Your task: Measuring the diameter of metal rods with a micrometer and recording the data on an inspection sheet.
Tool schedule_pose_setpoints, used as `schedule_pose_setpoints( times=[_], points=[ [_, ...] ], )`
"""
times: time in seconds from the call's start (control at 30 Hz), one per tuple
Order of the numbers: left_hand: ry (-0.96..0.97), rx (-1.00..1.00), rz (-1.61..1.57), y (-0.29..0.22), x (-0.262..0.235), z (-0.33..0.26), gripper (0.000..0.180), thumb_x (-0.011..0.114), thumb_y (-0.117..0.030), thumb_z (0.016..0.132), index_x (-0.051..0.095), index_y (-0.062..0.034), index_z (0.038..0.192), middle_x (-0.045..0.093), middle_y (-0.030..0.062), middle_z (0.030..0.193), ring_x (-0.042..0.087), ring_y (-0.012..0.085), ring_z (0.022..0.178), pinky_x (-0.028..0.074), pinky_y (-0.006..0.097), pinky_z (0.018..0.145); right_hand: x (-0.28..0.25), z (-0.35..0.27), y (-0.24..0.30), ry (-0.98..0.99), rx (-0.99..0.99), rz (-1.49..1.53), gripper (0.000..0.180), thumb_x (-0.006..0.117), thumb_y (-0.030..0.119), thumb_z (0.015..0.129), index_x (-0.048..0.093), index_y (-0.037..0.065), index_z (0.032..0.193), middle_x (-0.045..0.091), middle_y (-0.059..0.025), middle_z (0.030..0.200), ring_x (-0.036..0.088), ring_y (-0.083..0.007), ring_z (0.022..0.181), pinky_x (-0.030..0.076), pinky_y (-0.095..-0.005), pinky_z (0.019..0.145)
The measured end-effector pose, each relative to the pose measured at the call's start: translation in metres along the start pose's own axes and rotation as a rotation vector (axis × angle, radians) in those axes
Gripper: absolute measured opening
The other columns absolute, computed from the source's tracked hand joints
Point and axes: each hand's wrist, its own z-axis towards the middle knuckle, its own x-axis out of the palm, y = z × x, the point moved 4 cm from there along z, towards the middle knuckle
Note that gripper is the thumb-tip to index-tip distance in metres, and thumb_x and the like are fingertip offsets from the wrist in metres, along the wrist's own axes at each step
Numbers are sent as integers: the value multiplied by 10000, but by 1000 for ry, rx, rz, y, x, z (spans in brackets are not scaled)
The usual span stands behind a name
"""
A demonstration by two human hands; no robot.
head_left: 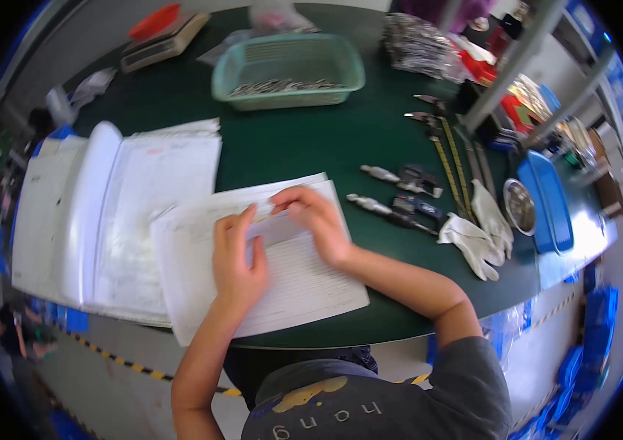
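Both of my hands are raised just above a loose stack of printed sheets (297, 293) at the table's near edge. Between them is a small plain white slip of paper (276, 230), tilted up from the pages. My left hand (238, 264) has its fingers and thumb on either side of the slip's left edge. My right hand (317, 224) bends its fingers into a pinch at the slip's upper edge; the exact contact is blurred. An open binder of papers (157, 213) lies left of the stack, its pages curled up in the middle.
Right of the papers are two micrometers (414, 209), calipers (447, 158), white gloves (480, 231), a metal bowl (519, 207) and a blue tray (546, 205). Farther back stand a green basket (234, 70) of small metal parts and a scale (168, 45). Metal posts (517, 66) rise at right.
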Motion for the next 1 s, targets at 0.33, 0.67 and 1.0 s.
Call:
schedule_pose_setpoints(
  times=[0.33,0.67,1.0],
  points=[
    [12,23,8,-3,3,0,386,555,86,769,558,-48,1131,492,140,964,533,305,869,446,368,732,1,1,15,3,-280,-584,189,535,-11,749,619,38,911,637,-114,901,626,-270,798,507,-340,670],
    [98,17,62,-9,-2,4,357,508,79,792,530,-24,1133,475,160,1029,530,315,898,447,370,741,15,1,37,242,-386,-1257,152,588,89,688,559,38,828,595,-111,769,624,-298,708,501,-408,591],
    [-38,-252,227,28,-113,-27,572,515,-47,834,327,18,1371,350,198,1364,327,355,1284,212,441,1089,-152,38,88,-721,45,-1218,281,488,137,821,638,69,1049,667,-177,922,636,-355,869,502,-446,747]
  ],
)
